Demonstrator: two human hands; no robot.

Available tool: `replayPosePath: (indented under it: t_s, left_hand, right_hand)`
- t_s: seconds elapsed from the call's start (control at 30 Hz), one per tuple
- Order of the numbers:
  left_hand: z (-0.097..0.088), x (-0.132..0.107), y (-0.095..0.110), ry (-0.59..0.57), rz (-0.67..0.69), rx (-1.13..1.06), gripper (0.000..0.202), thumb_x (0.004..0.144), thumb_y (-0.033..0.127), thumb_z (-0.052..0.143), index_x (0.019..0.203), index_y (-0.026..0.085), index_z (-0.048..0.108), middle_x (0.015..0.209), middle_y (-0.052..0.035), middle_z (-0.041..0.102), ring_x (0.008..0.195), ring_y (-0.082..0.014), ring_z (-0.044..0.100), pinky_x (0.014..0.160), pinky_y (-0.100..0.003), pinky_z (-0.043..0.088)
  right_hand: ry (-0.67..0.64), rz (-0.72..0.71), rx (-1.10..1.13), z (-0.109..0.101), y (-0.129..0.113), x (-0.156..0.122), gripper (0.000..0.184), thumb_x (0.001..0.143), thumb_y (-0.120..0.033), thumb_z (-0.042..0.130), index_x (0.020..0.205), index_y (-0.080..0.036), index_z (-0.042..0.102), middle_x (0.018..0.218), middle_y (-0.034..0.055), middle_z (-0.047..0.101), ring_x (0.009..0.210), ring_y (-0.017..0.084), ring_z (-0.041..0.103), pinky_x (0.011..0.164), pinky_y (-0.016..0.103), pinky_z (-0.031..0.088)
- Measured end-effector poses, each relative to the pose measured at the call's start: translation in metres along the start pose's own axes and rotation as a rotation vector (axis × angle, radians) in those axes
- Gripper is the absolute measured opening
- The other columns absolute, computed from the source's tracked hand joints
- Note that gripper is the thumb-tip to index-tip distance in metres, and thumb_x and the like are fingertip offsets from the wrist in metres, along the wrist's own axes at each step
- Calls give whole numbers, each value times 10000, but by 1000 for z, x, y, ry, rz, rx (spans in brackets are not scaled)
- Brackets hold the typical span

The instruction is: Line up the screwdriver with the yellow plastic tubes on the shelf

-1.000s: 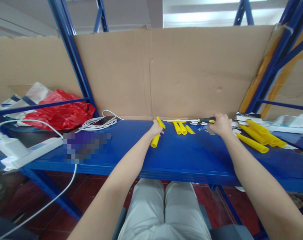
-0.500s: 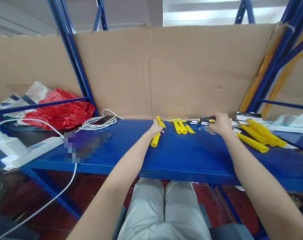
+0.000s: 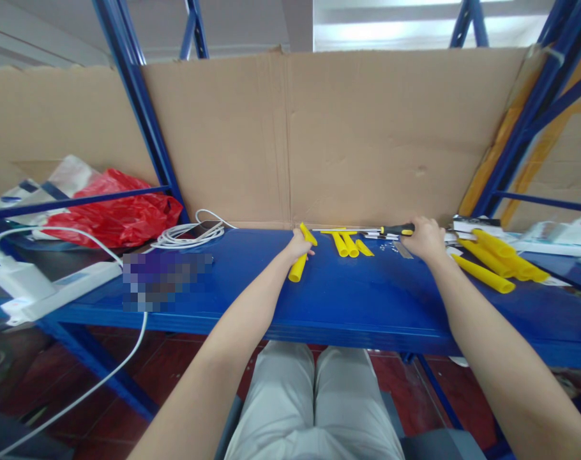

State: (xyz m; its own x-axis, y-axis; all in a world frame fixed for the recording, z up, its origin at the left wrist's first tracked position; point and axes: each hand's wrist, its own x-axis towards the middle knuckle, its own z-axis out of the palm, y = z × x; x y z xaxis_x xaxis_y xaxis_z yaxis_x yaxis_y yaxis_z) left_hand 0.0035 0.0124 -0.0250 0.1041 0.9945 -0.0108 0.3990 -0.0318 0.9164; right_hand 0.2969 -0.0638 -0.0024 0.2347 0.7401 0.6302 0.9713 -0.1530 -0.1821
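My left hand is closed around yellow plastic tubing; a longer tube points down toward me and a shorter yellow piece shows above the fingers. In my right hand is the black-and-yellow handle of a screwdriver. Its long metal shaft lies level and reaches left, its tip close to the tubing at my left hand. Between the hands, several yellow tube pieces lie at the back of the blue tabletop. A small flat metal piece rests beside my right hand.
More yellow tubes lie to the right, by a white power strip. On the left are a coiled white cable, a red plastic bag and another power strip. A cardboard sheet stands along the back.
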Motion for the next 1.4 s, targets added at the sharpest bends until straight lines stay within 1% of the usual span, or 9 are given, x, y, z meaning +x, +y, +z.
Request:
replayPosePath:
  t_s: [0.37,0.53,0.67,0.77,0.9,0.97,1.13,1.27,1.4]
  left_hand:
    - [2,-1,1,-6,10,-1,437,925,30,502,1259,221,295,1163,-92,651,533,-38,597,450,-142,399]
    - [1,0,0,-5,13,-10,503,888,25,569,1261,238,307,1088,-47,659,527,-48,598,483,-164,433]
    - [1,1,-2,-8,20,-5,501,889,21,543,1276,232,304,1083,-51,662,541,-57,601,481,-168,434]
    - [2,3,-3,2,28,15,515,888,24,539,1298,223,300,1057,-51,666,552,-64,605,482,-168,433]
    - [1,4,-4,27,47,84,507,889,17,523,1312,197,308,1021,-65,675,559,-78,606,473,-170,424]
    - [1,5,-4,37,54,127,516,883,14,524,1321,191,316,991,-71,684,591,-100,628,483,-175,431]
    - [1,6,-6,62,96,233,577,839,1,567,1338,181,339,992,-105,704,739,-178,699,565,-224,495]
    - [2,6,-7,82,132,306,552,850,34,582,1336,164,355,1127,-186,690,866,-233,728,682,-298,557]
    - [1,8,-7,88,122,331,627,829,80,646,1362,200,338,1173,-171,688,978,-252,724,795,-341,576]
  right_hand:
    - [-29,0,-10,-5,-4,-2,398,754,-230,530,1083,-176,745,1079,176,704,1048,370,587,847,494,478]
    - [-26,-1,-32,0,-1,-1,380,762,-239,530,1076,-183,737,1074,164,702,1049,357,593,841,459,475]
    - [-26,-30,-46,6,4,2,364,760,-233,536,1066,-198,729,1055,151,703,1029,342,598,832,435,473]
    - [-50,-80,-44,9,10,6,369,755,-234,535,1068,-175,722,1053,161,698,1022,339,603,856,433,472]
    - [-103,-214,19,11,18,11,366,740,-259,542,1053,-168,709,1013,144,694,1019,329,596,916,434,461]
    - [-114,-230,36,11,21,13,351,764,-282,521,1043,-166,702,1008,146,680,1031,327,588,941,432,456]
    - [-98,-216,0,9,20,11,321,765,-289,557,1029,-141,665,1013,164,627,1045,327,577,945,412,453]
    - [-82,-90,-54,7,11,4,382,767,-274,598,1119,-127,597,1041,173,627,993,311,593,843,385,462]
    - [-112,-33,-95,8,3,0,394,805,-280,575,1167,-124,572,1006,178,659,919,309,612,771,379,461]
